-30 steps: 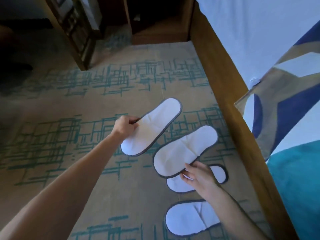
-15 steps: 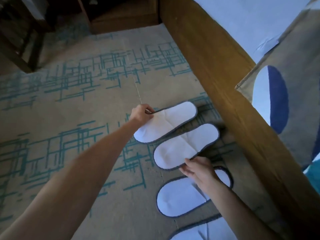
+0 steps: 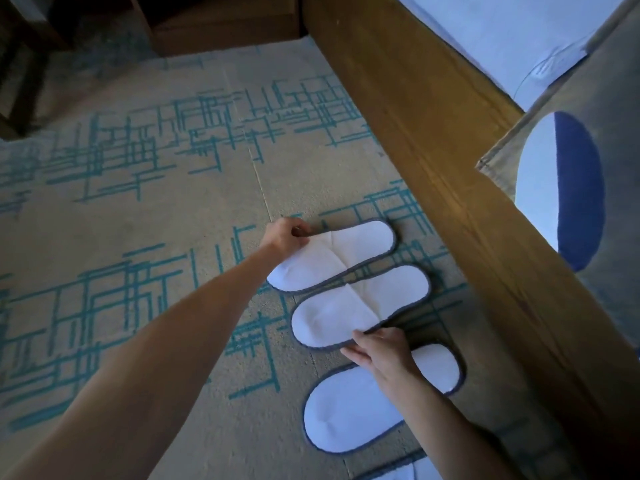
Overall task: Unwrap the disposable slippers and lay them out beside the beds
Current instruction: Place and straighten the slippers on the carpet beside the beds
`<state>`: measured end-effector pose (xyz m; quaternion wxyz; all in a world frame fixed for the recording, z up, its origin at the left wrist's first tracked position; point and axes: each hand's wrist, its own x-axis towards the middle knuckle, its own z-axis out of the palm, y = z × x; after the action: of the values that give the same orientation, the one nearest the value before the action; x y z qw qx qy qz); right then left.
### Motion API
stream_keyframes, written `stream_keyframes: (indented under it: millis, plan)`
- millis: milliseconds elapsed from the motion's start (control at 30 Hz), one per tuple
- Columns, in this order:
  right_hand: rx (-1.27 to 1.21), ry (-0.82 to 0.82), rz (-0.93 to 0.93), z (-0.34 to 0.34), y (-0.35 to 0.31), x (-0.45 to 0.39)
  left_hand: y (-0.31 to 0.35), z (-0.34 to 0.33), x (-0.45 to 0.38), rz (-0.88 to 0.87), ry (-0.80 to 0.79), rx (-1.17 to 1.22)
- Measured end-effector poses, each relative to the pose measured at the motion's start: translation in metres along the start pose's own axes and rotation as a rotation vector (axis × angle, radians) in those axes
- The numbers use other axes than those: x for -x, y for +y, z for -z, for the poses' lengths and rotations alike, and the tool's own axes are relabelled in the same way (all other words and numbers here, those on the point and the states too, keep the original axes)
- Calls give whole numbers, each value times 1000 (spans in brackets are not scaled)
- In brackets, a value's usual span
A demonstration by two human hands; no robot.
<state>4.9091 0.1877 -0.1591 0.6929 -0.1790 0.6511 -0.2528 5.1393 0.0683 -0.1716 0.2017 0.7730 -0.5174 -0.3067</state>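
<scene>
Slippers lay in a row on the carpet (image 3: 145, 341) alongside the bed frame (image 3: 433, 161). The left hand (image 3: 285, 235) pinched the far slipper (image 3: 341, 259) by its edge, the right hand (image 3: 377, 351) gripped the next slipper (image 3: 360, 304), probably to line them up parallel.

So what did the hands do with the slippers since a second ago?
The left hand lowered its slipper from the air to the carpet, beside the bed frame. The right hand brought its slipper down next to it. Both hands keep their grip. The third slipper stayed put.
</scene>
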Motion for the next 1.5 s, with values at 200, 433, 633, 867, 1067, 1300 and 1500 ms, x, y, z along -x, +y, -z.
stream_keyframes:
  millis: [200,433,633,867,1067,1300,1500]
  plan:
    - [41,9,-13,5,0,-3,-3,-2,-4,-47,-12,5]
    - [96,18,-54,3,-10,-2,-8,-5,-4,-40,42,-23]
    - [89,-54,-120,6,-22,5,-4,0,3,-72,70,-34]
    - [147,-163,-62,38,-62,34,4,26,26,-81,137,76]
    - [310,-164,206,71,-93,77,7,40,112,-36,101,308]
    - [497,-108,468,126,-73,111,9,24,251,26,106,506]
    - [733,-5,479,178,-5,95,-14,-58,354,182,-50,328]
